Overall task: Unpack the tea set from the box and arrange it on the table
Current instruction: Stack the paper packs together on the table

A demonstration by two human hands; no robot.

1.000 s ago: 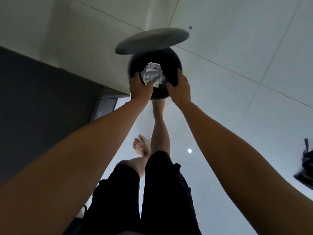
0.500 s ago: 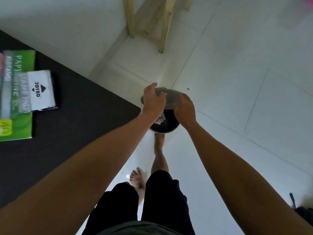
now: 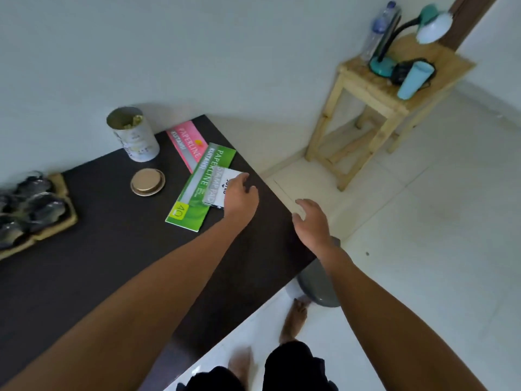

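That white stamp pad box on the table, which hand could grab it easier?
Probably the left hand: it hovers right at the white stamp pad box lying on the green paper pack, fingers relaxed. The right hand is off past the edge of the dark table, holding nothing.

Open tin (image 3: 134, 134) at the bench's (image 3: 93, 266) far edge, gold lid (image 3: 147, 182) nearer, green booklet (image 3: 200, 187) right of lid, wooden stool (image 3: 386, 100) beyond the bench
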